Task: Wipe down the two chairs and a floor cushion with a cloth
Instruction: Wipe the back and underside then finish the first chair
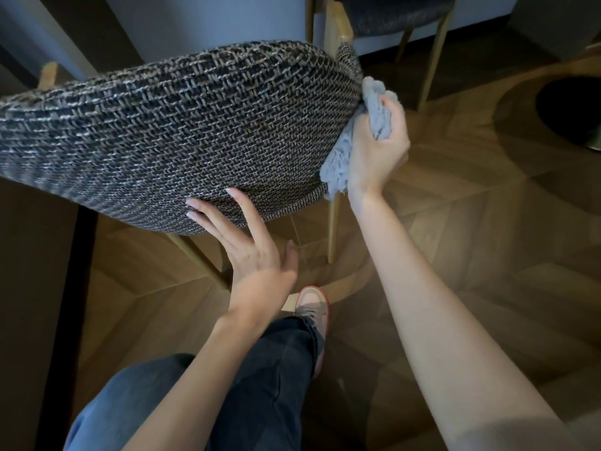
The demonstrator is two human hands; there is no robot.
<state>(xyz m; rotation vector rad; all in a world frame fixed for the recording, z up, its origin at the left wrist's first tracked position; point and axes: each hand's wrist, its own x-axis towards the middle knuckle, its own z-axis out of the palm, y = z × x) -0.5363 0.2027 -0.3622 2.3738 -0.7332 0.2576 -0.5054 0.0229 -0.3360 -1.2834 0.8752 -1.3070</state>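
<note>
Step in hand: wiping the first chair, at the right-hand rim of its woven seat. The chair stands directly in front of you on the wood floor. Its near edge faces you, and what appear to be the back posts are on the far side. The seat's long axis runs left to right across the view, with the left end dipping slightly towards you. The seat surface appears level, though the wide lens bends it. Your right hand is curled tightly round the bunched cloth. The cloth bulges out above the fingers and hangs below the palm, pressed against the rim where the seat curves down. Your left hand holds nothing. Its fingers are straight and spread, and the tips rest on the near edge of the seat, apparently to steady it. For the next move, draw the cloth along the rim towards you, following the curve. Keep the pad flat on the fabric, since the coarse weave is likely to drag on it. Keep the left hand braced so the chair does not slide. The top of the seat shows no sign either way of having been wiped. A second chair stands beyond, well apart. The floor cushion is not in view.
</note>
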